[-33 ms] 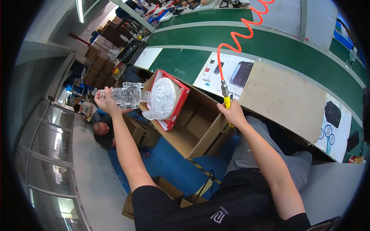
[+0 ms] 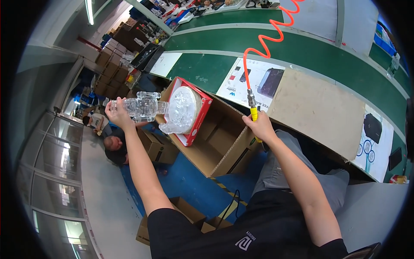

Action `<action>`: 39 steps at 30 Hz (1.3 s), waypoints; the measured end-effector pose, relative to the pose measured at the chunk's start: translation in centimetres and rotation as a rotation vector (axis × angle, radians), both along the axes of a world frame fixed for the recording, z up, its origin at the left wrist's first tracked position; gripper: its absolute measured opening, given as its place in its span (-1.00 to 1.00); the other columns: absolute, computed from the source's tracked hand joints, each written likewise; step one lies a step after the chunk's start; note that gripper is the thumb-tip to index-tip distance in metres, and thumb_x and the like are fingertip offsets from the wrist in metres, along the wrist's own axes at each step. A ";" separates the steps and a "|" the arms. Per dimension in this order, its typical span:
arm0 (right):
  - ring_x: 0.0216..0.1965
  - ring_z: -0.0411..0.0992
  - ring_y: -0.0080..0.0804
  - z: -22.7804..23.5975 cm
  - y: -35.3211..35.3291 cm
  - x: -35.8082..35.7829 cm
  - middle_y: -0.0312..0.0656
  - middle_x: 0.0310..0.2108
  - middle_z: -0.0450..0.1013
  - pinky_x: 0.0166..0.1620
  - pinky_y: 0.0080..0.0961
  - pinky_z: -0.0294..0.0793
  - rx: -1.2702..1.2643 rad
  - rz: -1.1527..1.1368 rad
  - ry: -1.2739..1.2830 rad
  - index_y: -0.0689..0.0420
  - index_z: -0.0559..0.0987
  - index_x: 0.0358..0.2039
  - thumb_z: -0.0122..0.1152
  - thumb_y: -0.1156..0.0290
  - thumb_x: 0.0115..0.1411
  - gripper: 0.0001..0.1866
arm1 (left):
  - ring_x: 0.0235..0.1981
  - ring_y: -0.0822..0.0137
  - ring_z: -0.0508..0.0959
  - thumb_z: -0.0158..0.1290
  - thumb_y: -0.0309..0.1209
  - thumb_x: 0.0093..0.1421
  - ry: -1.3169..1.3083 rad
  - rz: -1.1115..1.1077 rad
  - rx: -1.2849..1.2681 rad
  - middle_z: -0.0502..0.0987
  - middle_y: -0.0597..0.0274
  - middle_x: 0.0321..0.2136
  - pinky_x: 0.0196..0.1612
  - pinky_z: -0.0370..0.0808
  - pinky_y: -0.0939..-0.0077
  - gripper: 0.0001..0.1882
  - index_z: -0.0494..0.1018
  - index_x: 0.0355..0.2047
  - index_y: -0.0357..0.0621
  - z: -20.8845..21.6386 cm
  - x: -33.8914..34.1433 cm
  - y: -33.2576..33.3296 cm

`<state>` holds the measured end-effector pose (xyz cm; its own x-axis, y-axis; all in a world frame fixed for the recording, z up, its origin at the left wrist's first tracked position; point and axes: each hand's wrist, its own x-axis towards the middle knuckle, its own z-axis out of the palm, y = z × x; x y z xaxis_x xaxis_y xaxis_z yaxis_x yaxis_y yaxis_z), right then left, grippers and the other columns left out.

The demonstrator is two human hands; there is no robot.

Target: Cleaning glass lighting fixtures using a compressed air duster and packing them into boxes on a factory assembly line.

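Note:
My left hand [image 2: 119, 115] is closed round one end of a clear, blocky, figure-shaped piece [image 2: 145, 108], held level out to the left. Its other end overlaps in view a round white stack [image 2: 188, 103] with clear pieces on top; whether they touch I cannot tell. That stack sits in a red-rimmed tray [image 2: 203, 113] on an open cardboard box [image 2: 210, 149]. In my right hand [image 2: 260, 126] is a yellow air blow gun [image 2: 254, 115], gripped upright at the bench edge. An orange coiled air hose [image 2: 262, 48] runs up from its metal coupling.
A green bench [image 2: 207, 73] stretches across the far side, with a flat cardboard sheet [image 2: 317, 112] and printed panels on it. Two people [image 2: 113, 144] are at the left. More open boxes [image 2: 185, 211] stand on the blue floor below. A phone-like dark object [image 2: 395, 159] lies far right.

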<state>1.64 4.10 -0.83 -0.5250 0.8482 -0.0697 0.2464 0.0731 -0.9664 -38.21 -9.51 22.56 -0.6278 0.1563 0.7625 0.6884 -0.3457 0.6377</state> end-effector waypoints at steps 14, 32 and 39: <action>-0.27 0.41 0.20 0.1 1.0 0.7 0.27 -0.32 0.41 -0.12 -0.08 0.41 0.081 -0.094 -0.109 0.33 0.54 -0.26 0.12 0.03 0.17 -0.49 | -0.34 0.35 0.59 0.25 -0.44 0.13 0.166 0.124 -0.162 0.53 0.09 -0.25 -0.28 0.59 0.52 -0.61 0.39 -0.10 -0.36 2.6 -0.7 0.2; -0.24 0.43 0.19 0.5 -1.3 -1.3 0.21 -0.30 0.40 -0.16 -0.05 0.43 0.154 -0.234 -0.081 0.26 0.52 -0.24 0.14 0.02 0.16 -0.53 | -0.16 0.33 0.53 0.30 -0.45 0.07 0.393 0.226 -0.269 0.53 0.14 -0.19 -0.09 0.49 0.45 -0.61 0.47 -0.13 -0.34 -7.9 9.4 2.3; -0.27 0.45 0.14 1.4 -3.1 -0.6 0.07 -0.27 0.32 -0.20 -0.05 0.45 0.096 -0.158 -0.115 0.20 0.46 -0.26 0.12 -0.03 0.17 -0.52 | -0.27 -0.01 0.63 0.24 -0.03 0.02 0.397 0.506 -0.811 0.63 -0.01 -0.32 -0.16 0.54 0.22 -0.51 0.55 -0.18 -0.12 -11.8 5.5 5.5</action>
<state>1.08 1.04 0.60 -0.3786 0.9249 -0.0359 0.3701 0.1157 -0.9217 -32.69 -3.97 10.71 -0.4894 0.5036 0.7119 0.8453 0.4747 0.2453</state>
